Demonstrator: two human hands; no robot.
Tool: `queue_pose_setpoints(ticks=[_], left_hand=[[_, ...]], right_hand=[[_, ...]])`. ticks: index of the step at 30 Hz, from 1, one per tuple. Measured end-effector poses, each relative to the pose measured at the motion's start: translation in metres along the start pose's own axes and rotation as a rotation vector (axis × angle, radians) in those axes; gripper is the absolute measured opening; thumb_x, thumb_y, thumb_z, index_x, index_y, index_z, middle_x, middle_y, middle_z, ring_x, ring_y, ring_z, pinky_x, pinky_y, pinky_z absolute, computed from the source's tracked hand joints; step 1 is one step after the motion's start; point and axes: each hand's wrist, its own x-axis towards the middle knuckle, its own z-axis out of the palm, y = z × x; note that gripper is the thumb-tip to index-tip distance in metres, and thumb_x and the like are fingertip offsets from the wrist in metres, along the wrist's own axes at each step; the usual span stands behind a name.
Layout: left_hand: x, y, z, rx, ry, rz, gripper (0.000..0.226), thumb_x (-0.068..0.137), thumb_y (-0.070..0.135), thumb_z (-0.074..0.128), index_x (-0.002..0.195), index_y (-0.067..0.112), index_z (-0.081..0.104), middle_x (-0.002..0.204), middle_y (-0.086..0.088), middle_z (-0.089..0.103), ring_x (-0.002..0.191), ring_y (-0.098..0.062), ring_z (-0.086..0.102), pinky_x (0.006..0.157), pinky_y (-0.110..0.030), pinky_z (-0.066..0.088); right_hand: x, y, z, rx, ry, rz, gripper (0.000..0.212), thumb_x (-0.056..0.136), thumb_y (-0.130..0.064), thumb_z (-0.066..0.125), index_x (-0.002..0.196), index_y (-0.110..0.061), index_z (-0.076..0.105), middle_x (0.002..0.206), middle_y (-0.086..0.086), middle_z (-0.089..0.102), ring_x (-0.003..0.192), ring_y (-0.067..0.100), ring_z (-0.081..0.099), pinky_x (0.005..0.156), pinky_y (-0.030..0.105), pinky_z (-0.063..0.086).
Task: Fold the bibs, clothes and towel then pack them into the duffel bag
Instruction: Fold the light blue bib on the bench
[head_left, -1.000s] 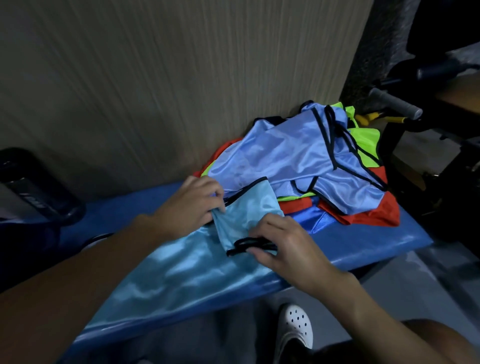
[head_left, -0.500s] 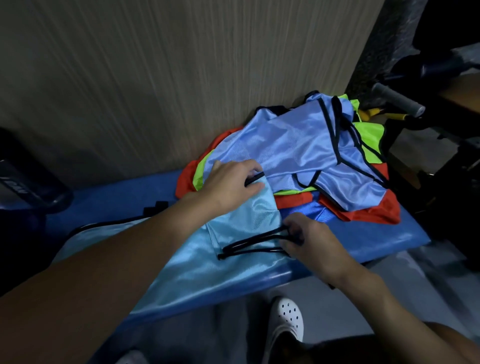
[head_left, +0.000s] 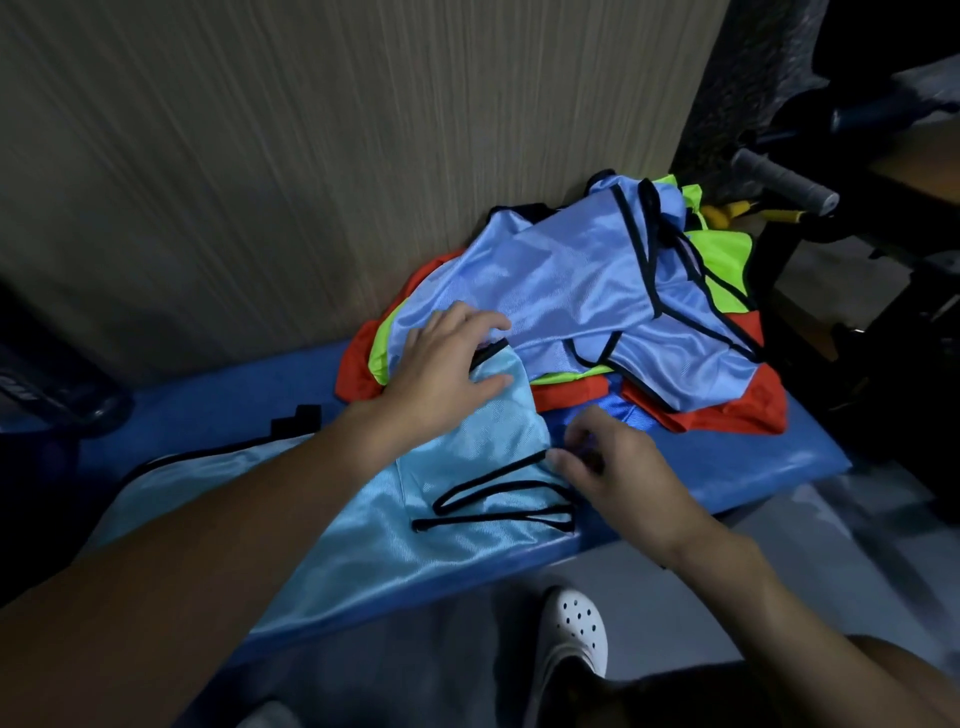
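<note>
The desk (head_left: 727, 467) is a long padded surface in shiny blue, and its far edge stands directly against a wall (head_left: 311, 156) of pale panel with fine vertical grain. On the desk, in front of the person, the light blue bib (head_left: 374, 545) lies spread out; it has a black edging, and its right part is folded over onto itself. The left hand (head_left: 447, 364) rests flat on this folded part, with its fingers straight and a little spread, pressing the cloth down. The right hand (head_left: 618, 473) is at the right edge of the same bib, where the fingers are curled and pinch the black edging between thumb and fingertips; this hand is slightly blurred. Behind the hands, at the right end of the desk and touching the wall, there is the pile of bibs (head_left: 571, 291): a paler blue one with black edging on top, neon green and red ones under it. Below the near edge of the desk is a grey floor (head_left: 779, 545), with a white shoe (head_left: 574, 623) that has small holes. To the right of the pile a grey handle (head_left: 784, 179) sticks out of dark equipment. At the left end a dark object (head_left: 52, 384) sits near the desk, too dim to identify.
</note>
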Motion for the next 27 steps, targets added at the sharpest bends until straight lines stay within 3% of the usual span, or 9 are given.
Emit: queue_pose_setpoints(ticks=[3,7,12,14,17,20,27], left_hand=[[-0.004,0.001,0.000,0.058,-0.002,0.081,0.039,0.086,0.031,0.074,0.123,0.028,0.064,0.119,0.009,0.051,0.117,-0.014,0.045,0.098,-0.031,0.026],[-0.006,-0.002,0.005,0.142,-0.090,0.103,0.034,0.091,0.037,0.066,0.125,0.033,0.065,0.128,0.010,0.048,0.122,-0.010,0.037,0.095,-0.027,0.017],[-0.009,-0.009,0.007,0.283,-0.190,0.123,0.050,0.097,0.046,0.054,0.145,0.031,0.048,0.148,0.013,0.039,0.136,-0.009,0.025,0.103,-0.032,0.016],[-0.011,-0.011,0.007,0.298,-0.214,0.113,0.053,0.098,0.049,0.051,0.147,0.033,0.043,0.154,0.012,0.032,0.140,-0.009,0.019,0.106,-0.034,0.015],[-0.016,-0.013,0.007,0.285,-0.216,0.091,0.057,0.095,0.055,0.052,0.148,0.039,0.040,0.157,0.013,0.027,0.142,-0.011,0.015,0.107,-0.035,0.013],[-0.020,-0.017,0.005,0.285,-0.204,0.092,0.058,0.094,0.056,0.054,0.148,0.043,0.038,0.155,0.014,0.028,0.141,-0.013,0.016,0.106,-0.036,0.014],[-0.030,-0.020,-0.005,0.223,-0.114,0.048,0.051,0.094,0.049,0.059,0.143,0.040,0.047,0.151,0.010,0.036,0.138,-0.013,0.022,0.099,-0.026,0.013]], right_hand=[[0.006,0.003,0.004,-0.053,-0.017,-0.030,0.017,0.084,-0.018,0.073,0.097,-0.017,0.063,0.084,-0.003,0.065,0.079,0.016,0.061,0.075,0.036,0.051],[0.009,0.003,0.009,-0.187,-0.037,-0.082,0.005,0.087,-0.018,0.065,0.084,-0.014,0.065,0.081,0.000,0.064,0.075,0.021,0.059,0.070,0.041,0.050],[0.002,-0.002,0.004,-0.236,-0.109,-0.089,0.010,0.087,-0.023,0.060,0.081,-0.015,0.060,0.078,-0.001,0.063,0.074,0.022,0.059,0.068,0.044,0.051],[0.001,-0.004,0.001,-0.213,-0.106,-0.108,0.013,0.088,-0.031,0.062,0.085,-0.020,0.056,0.082,-0.006,0.056,0.076,0.017,0.055,0.070,0.041,0.050],[-0.001,-0.005,0.003,-0.135,-0.134,-0.145,0.035,0.085,-0.046,0.067,0.111,-0.026,0.053,0.097,-0.010,0.047,0.085,0.012,0.052,0.075,0.031,0.047],[-0.001,-0.004,0.010,-0.201,-0.220,-0.153,0.052,0.083,-0.048,0.070,0.127,-0.027,0.052,0.105,-0.010,0.042,0.092,0.014,0.055,0.083,0.036,0.049],[0.007,-0.017,0.011,-0.167,-0.101,-0.209,0.052,0.077,-0.045,0.078,0.120,-0.019,0.062,0.106,-0.005,0.046,0.091,0.015,0.054,0.084,0.038,0.050]])
